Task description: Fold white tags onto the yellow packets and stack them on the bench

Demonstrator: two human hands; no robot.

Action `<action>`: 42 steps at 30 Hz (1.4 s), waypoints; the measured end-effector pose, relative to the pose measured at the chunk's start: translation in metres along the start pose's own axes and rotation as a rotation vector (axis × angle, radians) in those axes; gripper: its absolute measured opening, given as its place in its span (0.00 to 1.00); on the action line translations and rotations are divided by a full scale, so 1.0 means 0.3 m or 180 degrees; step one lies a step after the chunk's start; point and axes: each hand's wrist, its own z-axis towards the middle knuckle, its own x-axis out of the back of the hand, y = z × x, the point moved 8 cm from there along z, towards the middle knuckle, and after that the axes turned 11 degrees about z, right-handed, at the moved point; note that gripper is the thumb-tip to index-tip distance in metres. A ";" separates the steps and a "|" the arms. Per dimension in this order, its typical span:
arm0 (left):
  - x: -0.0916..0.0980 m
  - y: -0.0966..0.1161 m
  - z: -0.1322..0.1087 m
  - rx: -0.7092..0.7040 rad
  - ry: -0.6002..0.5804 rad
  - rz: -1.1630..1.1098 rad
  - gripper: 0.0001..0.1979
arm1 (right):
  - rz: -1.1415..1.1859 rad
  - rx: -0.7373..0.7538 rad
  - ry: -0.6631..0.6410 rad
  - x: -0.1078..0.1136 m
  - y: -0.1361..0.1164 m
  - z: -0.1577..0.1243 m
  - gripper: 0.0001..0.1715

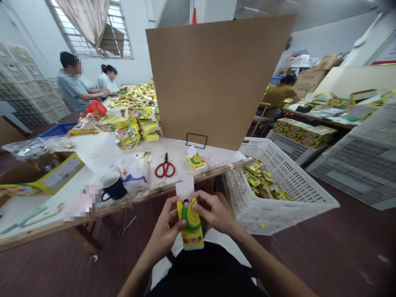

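Both of my hands hold one small yellow and green carton (192,225) upright over my lap. My left hand (168,222) grips its left side, thumb across the front. At the top right, my right hand (212,208) pinches the carton's edge between thumb and fingers. A white flap stands up from the carton's top, and a dark spot shows at the opening; I cannot make out what it is. On the table edge ahead lies a small stack of similar cartons (197,161). Red-handled scissors (165,168) rest to the left of that stack.
A white plastic basket (287,212) with many small cartons stands at my right. A large cardboard sheet (213,82) rises behind the table (93,154). A dark mug (114,187), a tissue pack (136,175) and stacked boxes (126,134) are on the left. Several people sit farther back.
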 end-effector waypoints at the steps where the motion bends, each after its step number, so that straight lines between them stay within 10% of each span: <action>1: -0.007 -0.003 0.000 0.0005 -0.0038 0.0004 0.21 | -0.0153 -0.0005 -0.0025 0.003 -0.003 0.001 0.06; 8: 0.000 -0.003 -0.006 0.0062 0.0137 0.0295 0.40 | -0.0217 0.0298 0.0552 0.036 -0.052 0.002 0.18; 15: 0.012 0.007 0.000 0.0016 0.0146 0.0461 0.24 | -0.0600 0.0571 0.0270 0.039 -0.057 -0.001 0.15; 21: 0.004 -0.007 0.009 0.0100 0.0236 0.0424 0.25 | -0.0592 -0.0327 0.0172 0.015 0.015 -0.006 0.20; 33: 0.022 -0.005 0.003 0.0072 0.0354 0.0263 0.29 | -0.1016 -0.0151 0.0302 0.016 -0.015 0.005 0.17; 39: 0.012 -0.009 0.008 0.0153 0.0440 0.0465 0.29 | -0.0742 0.0096 0.0738 0.072 0.004 -0.004 0.09; 42: 0.050 -0.001 0.009 0.0060 0.0779 0.0718 0.36 | -0.1646 0.0705 0.1895 0.258 -0.073 -0.025 0.08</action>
